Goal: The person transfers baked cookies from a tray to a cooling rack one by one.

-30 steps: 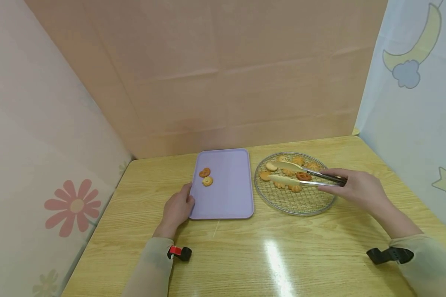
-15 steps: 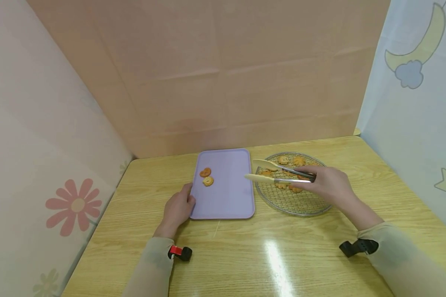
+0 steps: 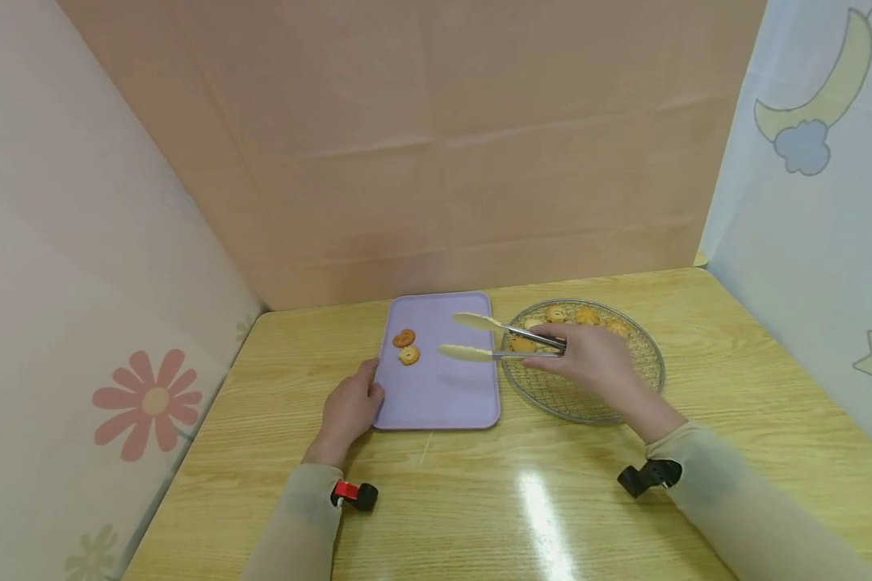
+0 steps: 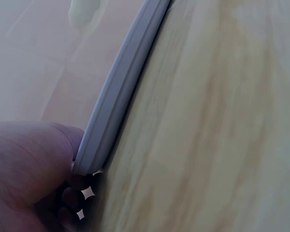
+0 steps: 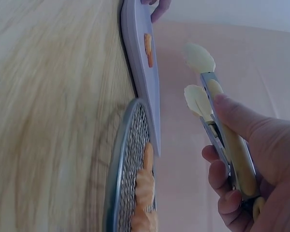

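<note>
My right hand (image 3: 596,355) grips the metal handles of a pair of tongs (image 3: 512,353), its thumb along one arm in the right wrist view. The cream tips (image 5: 198,101) stand apart with nothing between them, above the right part of a lilac tray (image 3: 436,403). At the tray's left edge my left hand (image 3: 351,403) holds the rim, thumb on top and fingers curled at its underside in the left wrist view. On the tray's left side lie a brown pretzel-shaped cookie (image 3: 404,338) and a pale round cookie (image 3: 409,355), close together.
Right of the tray stands a round wire mesh rack (image 3: 567,403) with several cookies (image 3: 587,315), some hidden under my right hand. Both rest on a wooden table (image 3: 465,492). A pinkish backdrop (image 3: 436,202) rises behind, with patterned cloth walls (image 3: 792,242) at the sides.
My right hand has carried the tongs leftward from over the mesh rack until the tips hang over the tray. The left hand keeps its hold on the tray; the cookies there lie as before.
</note>
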Tool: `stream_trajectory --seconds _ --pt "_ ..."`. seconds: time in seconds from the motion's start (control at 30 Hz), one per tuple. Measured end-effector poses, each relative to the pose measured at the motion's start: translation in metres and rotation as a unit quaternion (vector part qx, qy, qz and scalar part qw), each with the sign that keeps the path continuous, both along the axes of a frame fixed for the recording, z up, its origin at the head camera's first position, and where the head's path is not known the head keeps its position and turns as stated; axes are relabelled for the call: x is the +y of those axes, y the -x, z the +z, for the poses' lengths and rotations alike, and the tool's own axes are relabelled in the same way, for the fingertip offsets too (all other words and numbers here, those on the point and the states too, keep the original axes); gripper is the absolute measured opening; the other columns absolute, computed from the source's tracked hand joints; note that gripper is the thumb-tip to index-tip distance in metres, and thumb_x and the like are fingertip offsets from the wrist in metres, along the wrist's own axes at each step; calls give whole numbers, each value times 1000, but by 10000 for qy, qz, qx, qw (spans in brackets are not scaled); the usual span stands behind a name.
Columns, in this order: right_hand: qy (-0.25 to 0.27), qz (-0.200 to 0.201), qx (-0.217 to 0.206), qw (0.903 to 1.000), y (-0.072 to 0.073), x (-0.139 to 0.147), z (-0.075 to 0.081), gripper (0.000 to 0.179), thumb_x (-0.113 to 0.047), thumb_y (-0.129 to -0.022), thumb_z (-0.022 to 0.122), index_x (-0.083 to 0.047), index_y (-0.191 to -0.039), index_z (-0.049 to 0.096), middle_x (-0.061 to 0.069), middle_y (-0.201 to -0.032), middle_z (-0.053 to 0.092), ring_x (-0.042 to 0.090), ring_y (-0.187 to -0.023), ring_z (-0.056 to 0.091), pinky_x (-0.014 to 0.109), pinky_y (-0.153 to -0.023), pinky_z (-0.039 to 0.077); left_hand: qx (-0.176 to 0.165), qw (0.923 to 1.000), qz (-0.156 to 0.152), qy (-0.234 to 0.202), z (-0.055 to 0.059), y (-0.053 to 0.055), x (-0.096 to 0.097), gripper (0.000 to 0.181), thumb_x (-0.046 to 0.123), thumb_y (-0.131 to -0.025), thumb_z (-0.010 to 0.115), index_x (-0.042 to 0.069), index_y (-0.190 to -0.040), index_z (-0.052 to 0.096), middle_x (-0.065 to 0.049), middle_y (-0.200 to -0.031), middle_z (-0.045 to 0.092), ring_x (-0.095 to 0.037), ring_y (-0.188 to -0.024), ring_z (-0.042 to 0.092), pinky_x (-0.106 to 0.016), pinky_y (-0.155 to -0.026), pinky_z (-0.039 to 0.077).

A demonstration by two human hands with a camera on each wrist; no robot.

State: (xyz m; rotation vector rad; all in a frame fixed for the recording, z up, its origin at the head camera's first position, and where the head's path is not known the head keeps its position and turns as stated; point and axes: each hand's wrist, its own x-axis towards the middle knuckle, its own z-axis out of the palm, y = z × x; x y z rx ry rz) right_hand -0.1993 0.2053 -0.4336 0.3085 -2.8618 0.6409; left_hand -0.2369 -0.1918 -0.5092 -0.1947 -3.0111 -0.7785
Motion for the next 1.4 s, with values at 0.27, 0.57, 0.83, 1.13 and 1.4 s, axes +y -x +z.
stream_trajectory --seconds 0.27,0.57,0.83,1.13,1.4 --pt "-84 -4 266 9996 9 -23 -8 56 -51 -84 94 -25 -132 82 -6 -77 71 19 -58 50 38 -49 37 15 10000 3 -10 1 0 0 53 13 -108 62 5 -160 54 -4 -82 62 -23 -72 56 -40 -69 45" --pt "85 195 276 9994 15 -47 -13 58 -49 -83 96 -21 -132 82 4 -101 82 16 -62 54 37 -52 39 -45 10000 15 40 0 0 1 54 14 -108 63 5 -161 54 -3 -82 62 -22 -73 56 -38 -68 44" --pt "-65 155 83 9998 18 -61 -17 61 -53 -84 94 -20 -133 81 7 -109 82 17 -64 58 36 -49 41 -59 10000 25 36 0 1 0 55 14 -108 63 5 -161 53 -3 -84 63 -22 -73 57 -39 -68 46" --pt "-199 85 -94 9997 21 -70 -19 60 -55 -83 95 -21 -131 82 4 -113 82 18 -73 65 36 -53 45 -98 9999 49 58 0 1 0 55 15 -108 63 6 -162 53 -5 -90 66 -23 -77 58 -42 -72 48" --pt "-326 181 -72 9993 25 -75 -21 56 -55 -83 94 -22 -128 84 2 -108 82 14 -69 63 35 -53 46 -40 10000 45 52 0 0 0 54 13 -107 63 5 -160 54 -6 -91 68 -23 -77 58 -43 -73 48"
